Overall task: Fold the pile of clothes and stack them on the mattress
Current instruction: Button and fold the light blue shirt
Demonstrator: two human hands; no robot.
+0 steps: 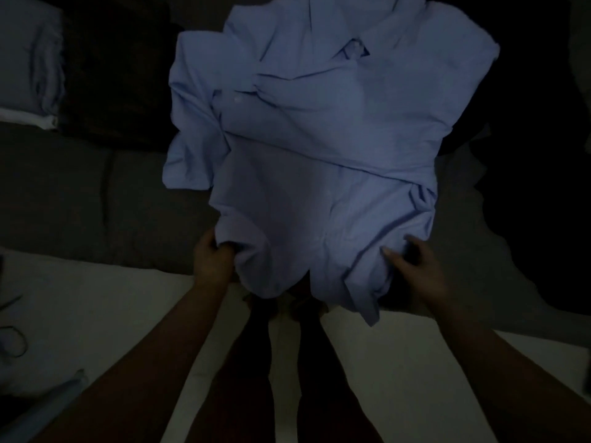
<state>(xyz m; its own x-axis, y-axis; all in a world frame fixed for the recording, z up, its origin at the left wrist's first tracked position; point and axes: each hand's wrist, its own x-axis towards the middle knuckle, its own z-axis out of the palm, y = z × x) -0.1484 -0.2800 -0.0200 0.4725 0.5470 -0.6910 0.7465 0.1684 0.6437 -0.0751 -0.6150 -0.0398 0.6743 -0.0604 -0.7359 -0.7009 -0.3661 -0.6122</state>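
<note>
Here, blue shirt (319, 129) lengthwise away from person, collar far, left hand (212, 260) and right hand (412, 266) pinching hem.

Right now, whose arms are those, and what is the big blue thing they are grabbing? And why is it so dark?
Those are a person's own two arms. The single picture comes from a camera worn on the person's head, looking down, so you see what they see. The room is dim, which is why much of it looks black.

The big blue thing is a light blue shirt, spread out and wrinkled on a dark mattress. The left hand grips the shirt's near edge, with cloth bunched in its fingers. The right hand pinches the near edge on the other side.

At the far left lies a folded blue garment, probably one already finished. Below the mattress is a pale floor, where the person seems to stand.
</note>
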